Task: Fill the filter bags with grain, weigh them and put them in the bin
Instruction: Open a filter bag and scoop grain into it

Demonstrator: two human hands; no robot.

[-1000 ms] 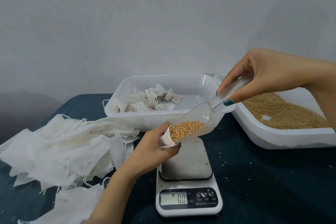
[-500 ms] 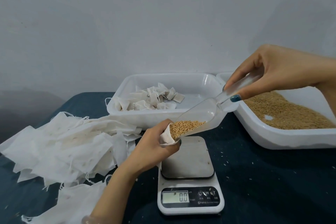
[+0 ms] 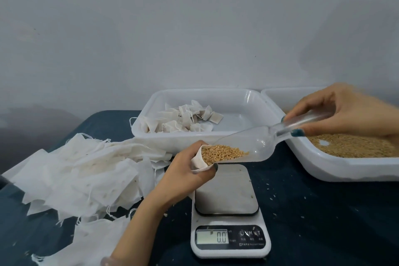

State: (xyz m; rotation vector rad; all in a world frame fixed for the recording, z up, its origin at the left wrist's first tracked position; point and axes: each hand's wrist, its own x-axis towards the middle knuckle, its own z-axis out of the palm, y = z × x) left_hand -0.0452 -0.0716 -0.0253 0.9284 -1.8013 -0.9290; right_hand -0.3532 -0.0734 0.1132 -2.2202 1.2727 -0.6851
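Lower now, right hand (image 3: 345,110) grips scoop (image 3: 259,144), left hand (image 3: 183,170) pinches bag (image 3: 197,161); scale (image 3: 228,252) reads 0.0.

The scale (image 3: 230,242) display reads "0.0"; the small print beside and under its buttons is too blurred to read

The scoop (image 3: 261,147) is clear, glossy plastic, smooth and catching highlights. The grain (image 3: 222,154) in it looks dry, matt and pebbly. The filter bag (image 3: 196,161) at its mouth is thin white fabric, matt and faintly fuzzy, like the empty bags (image 3: 86,170) at the left of the frame, which have frayed threads. The bin (image 3: 244,101) and the tray (image 3: 323,167) are smooth white plastic with a soft sheen. The scale (image 3: 226,190) has a white plastic body, a dull metal plate and a glossy black panel. The bench (image 3: 323,222) is covered in dark matt cloth.
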